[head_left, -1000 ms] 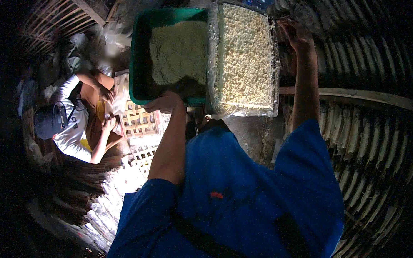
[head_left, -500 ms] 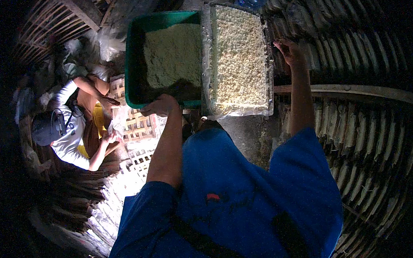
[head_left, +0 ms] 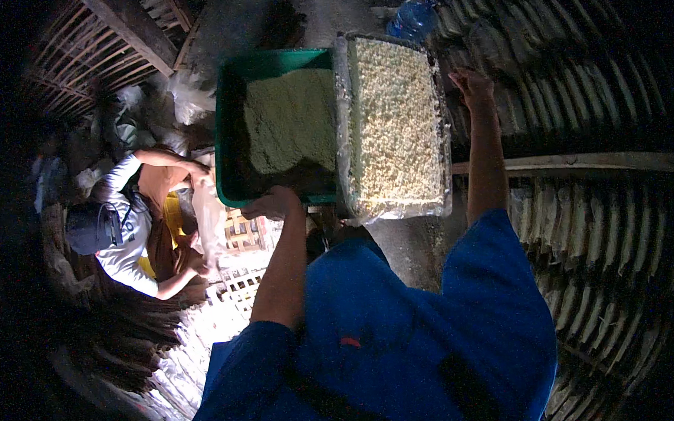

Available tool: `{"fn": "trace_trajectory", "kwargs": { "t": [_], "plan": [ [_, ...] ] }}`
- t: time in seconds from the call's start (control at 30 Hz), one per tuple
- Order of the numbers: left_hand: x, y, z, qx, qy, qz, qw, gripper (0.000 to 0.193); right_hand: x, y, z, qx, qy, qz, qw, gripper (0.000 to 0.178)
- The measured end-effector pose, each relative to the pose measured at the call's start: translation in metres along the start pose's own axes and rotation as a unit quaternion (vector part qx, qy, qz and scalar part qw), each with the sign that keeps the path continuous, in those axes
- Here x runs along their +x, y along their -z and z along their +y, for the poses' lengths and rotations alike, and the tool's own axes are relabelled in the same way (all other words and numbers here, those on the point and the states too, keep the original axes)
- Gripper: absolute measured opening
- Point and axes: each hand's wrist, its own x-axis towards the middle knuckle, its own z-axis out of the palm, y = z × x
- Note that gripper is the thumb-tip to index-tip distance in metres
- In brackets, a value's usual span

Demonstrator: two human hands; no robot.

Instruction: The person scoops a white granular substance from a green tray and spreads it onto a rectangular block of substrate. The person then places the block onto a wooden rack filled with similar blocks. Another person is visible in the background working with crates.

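Note:
A green tub [head_left: 228,125] holding pale crumbly grain lies in front of me. Along its right side is a shallow tray [head_left: 343,136] lined with clear plastic and filled with cream-coloured grains [head_left: 395,127]. My left hand [head_left: 279,203] is at the tub's near rim, its fingers bent around the edge; the fingertips are partly in shadow. Off the tray's right edge, my right hand [head_left: 474,85] hangs in the air with its fingers loosely apart and nothing visible in them. A small gap separates it from the tray.
A co-worker [head_left: 126,225] sits at the left, handling a clear plastic bag [head_left: 209,215] beside woven bamboo lattice [head_left: 241,232]. Racks of many thin slabs [head_left: 575,217] line the right, with a wooden rail [head_left: 565,163] between them. A blue water bottle [head_left: 412,21] stands beyond the tray.
The tub and tray sit lower in the picture, and my left hand has stayed at the tub's rim. My right hand is now higher along the tray's side. The co-worker's bag is stretched out longer.

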Motion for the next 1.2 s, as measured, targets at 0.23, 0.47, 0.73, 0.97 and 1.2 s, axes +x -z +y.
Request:
{"fn": "trace_trajectory", "kwargs": {
  "t": [0.23, 0.47, 0.73, 0.97, 1.2],
  "plan": [
    [-0.013, 0.005, 0.019, 0.106, -0.008, 0.017, 0.994, 0.091, 0.104, 0.020, 0.023, 0.062, -0.041, 0.001, 0.997, 0.032],
    [0.012, -0.028, -0.036, 0.234, -0.048, 0.039, 0.970, 0.098, 0.126, 0.015, 0.045, 0.163, -0.012, -0.103, 0.981, 0.041],
    [0.014, -0.033, -0.053, 0.198, -0.026, 0.037, 0.979, 0.097, 0.142, -0.004, 0.053, 0.195, -0.014, -0.180, 0.964, 0.064],
    [0.000, -0.007, -0.010, 0.101, -0.044, 0.066, 0.992, 0.085, 0.123, -0.111, 0.032, -0.076, 0.061, -0.228, 0.969, 0.037],
    [0.005, -0.009, -0.013, 0.100, -0.031, 0.080, 0.991, 0.082, 0.088, -0.195, -0.007, -0.144, -0.082, -0.160, 0.973, 0.030]
  ]
}}
